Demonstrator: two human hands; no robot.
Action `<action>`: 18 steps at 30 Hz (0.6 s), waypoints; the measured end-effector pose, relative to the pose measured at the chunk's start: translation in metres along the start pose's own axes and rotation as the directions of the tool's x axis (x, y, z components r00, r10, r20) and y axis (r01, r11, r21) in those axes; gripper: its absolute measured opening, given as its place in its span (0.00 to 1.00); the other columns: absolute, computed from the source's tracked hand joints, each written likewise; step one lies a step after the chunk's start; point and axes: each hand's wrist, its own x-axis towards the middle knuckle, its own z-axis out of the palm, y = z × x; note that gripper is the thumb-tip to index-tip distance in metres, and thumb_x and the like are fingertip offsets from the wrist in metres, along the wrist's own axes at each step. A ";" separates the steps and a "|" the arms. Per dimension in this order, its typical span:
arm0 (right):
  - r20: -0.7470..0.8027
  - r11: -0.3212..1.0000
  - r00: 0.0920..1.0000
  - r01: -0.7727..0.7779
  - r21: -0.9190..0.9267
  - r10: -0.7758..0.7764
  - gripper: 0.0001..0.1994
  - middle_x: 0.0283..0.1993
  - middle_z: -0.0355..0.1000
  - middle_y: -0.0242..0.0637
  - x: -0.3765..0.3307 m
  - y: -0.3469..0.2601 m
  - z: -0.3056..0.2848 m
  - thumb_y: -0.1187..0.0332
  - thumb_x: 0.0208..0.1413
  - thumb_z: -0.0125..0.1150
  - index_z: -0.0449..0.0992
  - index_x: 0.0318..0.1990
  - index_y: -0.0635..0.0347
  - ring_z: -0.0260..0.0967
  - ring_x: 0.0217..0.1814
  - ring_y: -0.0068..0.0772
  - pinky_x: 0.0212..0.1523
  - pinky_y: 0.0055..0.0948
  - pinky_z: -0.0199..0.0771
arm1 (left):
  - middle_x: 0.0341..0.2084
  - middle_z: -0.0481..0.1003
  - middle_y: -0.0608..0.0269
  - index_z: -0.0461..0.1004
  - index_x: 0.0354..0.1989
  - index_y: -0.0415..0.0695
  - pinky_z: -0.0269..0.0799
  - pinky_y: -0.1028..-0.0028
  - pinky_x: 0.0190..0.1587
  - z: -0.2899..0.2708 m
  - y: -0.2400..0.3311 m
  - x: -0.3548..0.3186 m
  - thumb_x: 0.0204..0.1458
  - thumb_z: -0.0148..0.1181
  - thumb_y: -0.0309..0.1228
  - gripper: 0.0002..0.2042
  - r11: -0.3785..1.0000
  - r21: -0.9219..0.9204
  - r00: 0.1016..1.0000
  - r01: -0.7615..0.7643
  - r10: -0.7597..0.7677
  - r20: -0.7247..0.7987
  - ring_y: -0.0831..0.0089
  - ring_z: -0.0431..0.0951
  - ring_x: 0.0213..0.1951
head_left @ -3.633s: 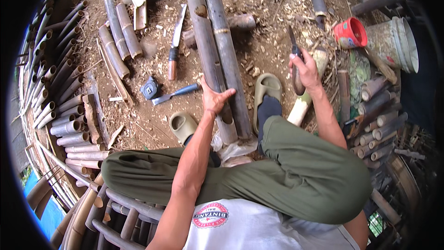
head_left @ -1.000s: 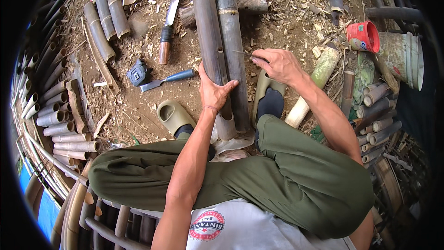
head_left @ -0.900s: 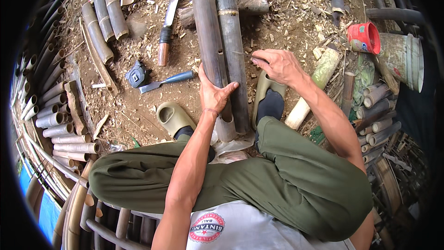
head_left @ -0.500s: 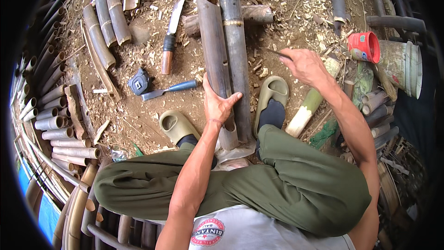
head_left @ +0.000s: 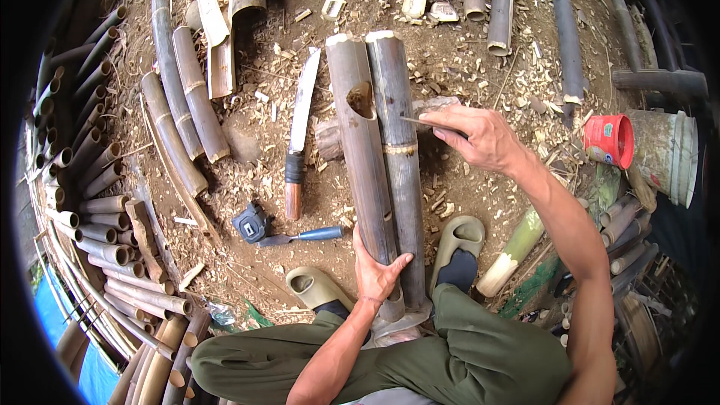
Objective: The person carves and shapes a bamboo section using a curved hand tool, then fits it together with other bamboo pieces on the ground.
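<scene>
Two dark bamboo tubes (head_left: pixel 365 172) lie side by side, pointing away from me, their near ends between my feet. The left one has a scooped opening near its far end and smaller cuts lower down; the right tube (head_left: pixel 406 202) has a pale node ring. My left hand (head_left: pixel 377 268) wraps round both near their lower ends, thumb across the right tube. Above that tube's node, my right hand (head_left: pixel 480 137) pinches a thin, dark, pointed tool (head_left: pixel 420 121). Its tip is over or against the tube; I cannot tell which.
A cross log (head_left: pixel 328 140) lies under the tubes. To the left are a large knife (head_left: pixel 304 112), a tape measure (head_left: pixel 251 223) and a blue-handled chisel (head_left: pixel 319 233). At right stand a red tub (head_left: pixel 608 141) and a grey bucket (head_left: pixel 664 156). Bamboo pieces and shavings surround me.
The view has tilted farther out, showing the tubes' far ends and more bamboo beyond. My right hand has come from beside the tubes to over the right one. My left hand keeps its hold.
</scene>
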 end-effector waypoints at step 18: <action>0.125 0.998 0.990 -0.067 0.016 0.065 0.17 0.32 0.73 0.38 0.015 0.001 -0.013 0.71 0.55 0.63 0.78 0.53 0.51 0.74 0.31 0.44 0.30 0.37 0.74 | 0.59 0.66 0.44 0.41 0.71 0.40 0.66 0.61 0.60 -0.002 -0.004 0.006 0.35 0.81 0.44 0.60 0.998 0.039 0.998 0.054 -0.055 0.028 0.56 0.70 0.58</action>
